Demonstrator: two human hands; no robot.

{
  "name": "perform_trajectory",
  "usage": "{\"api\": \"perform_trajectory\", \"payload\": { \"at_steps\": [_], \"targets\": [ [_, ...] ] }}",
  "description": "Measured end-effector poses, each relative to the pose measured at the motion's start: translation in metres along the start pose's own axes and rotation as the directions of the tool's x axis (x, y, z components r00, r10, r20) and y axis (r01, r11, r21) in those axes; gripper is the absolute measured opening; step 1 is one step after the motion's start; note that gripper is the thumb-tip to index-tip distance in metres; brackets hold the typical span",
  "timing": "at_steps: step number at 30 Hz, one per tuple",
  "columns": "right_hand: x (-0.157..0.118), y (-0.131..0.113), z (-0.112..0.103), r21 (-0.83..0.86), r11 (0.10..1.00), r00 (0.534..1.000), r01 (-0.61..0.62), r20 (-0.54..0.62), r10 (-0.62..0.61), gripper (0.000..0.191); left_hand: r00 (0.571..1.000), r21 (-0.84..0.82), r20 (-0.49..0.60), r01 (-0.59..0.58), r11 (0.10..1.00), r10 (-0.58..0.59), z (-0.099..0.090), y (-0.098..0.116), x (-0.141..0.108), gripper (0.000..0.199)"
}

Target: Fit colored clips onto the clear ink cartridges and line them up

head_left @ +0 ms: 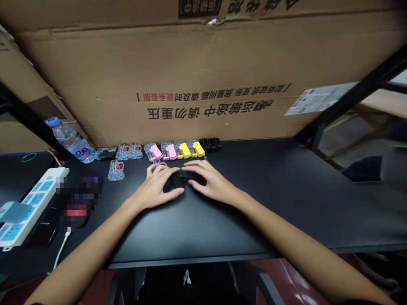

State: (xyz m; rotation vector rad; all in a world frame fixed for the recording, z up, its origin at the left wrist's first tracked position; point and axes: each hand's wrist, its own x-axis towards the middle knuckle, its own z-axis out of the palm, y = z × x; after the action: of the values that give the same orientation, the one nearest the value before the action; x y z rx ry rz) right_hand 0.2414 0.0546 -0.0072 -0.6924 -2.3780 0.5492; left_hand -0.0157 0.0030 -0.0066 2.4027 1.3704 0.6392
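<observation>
My left hand (159, 184) and my right hand (211, 182) meet over the middle of the black table. Between their fingertips sits a small black plastic piece (179, 181), its exact kind hard to make out. The left thumb and fingers close around it from one side; the right fingers and thumb bend onto it from the other. Just behind the left fingers is a clear plastic piece (160, 162), partly covered. Farther back stands a row of small toy-gun-like pieces: clear with pink (155, 151), clear with yellow (183, 150), and black ones (210, 145) at its right end.
More clear pieces with red bits (116, 170) lie to the left. A water bottle (74, 142), a white power strip (34, 203), a phone-like device (79, 203) and a white cable (62, 250) occupy the left side. A large cardboard sheet (190, 63) walls the back.
</observation>
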Motion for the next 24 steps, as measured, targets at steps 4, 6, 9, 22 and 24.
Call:
{"api": "perform_trajectory", "payload": {
  "at_steps": [4, 6, 9, 22, 24],
  "targets": [
    [0.0, -0.007, 0.002, 0.057, 0.997, 0.998, 0.047, 0.042, -0.05, 0.032, 1.0, -0.129, 0.026, 0.018, 0.992, -0.015, 0.0, 0.001, -0.001, 0.05],
    [-0.001, -0.008, 0.003, 0.074, 0.996, 0.998, 0.043, 0.048, -0.047, 0.027, 0.999, -0.159, 0.03, 0.028, 0.987, -0.023, 0.0, 0.001, -0.001, 0.045],
    [-0.001, -0.01, 0.005, 0.093, 0.996, 0.998, -0.019, 0.058, 0.014, 0.027, 0.999, -0.134, 0.009, 0.051, 0.99, -0.05, -0.001, 0.002, 0.0, 0.041],
    [-0.004, 0.021, -0.002, -0.053, 0.986, 0.987, -0.157, -0.048, 0.154, 0.033, 1.0, 0.052, 0.013, -0.018, 0.998, 0.017, 0.002, -0.005, 0.001, 0.062],
    [-0.004, 0.024, -0.013, -0.156, 0.98, 0.993, -0.119, -0.032, 0.115, 0.027, 1.0, 0.058, 0.0, -0.012, 0.998, 0.012, 0.002, -0.006, 0.001, 0.072]
  ]
}}
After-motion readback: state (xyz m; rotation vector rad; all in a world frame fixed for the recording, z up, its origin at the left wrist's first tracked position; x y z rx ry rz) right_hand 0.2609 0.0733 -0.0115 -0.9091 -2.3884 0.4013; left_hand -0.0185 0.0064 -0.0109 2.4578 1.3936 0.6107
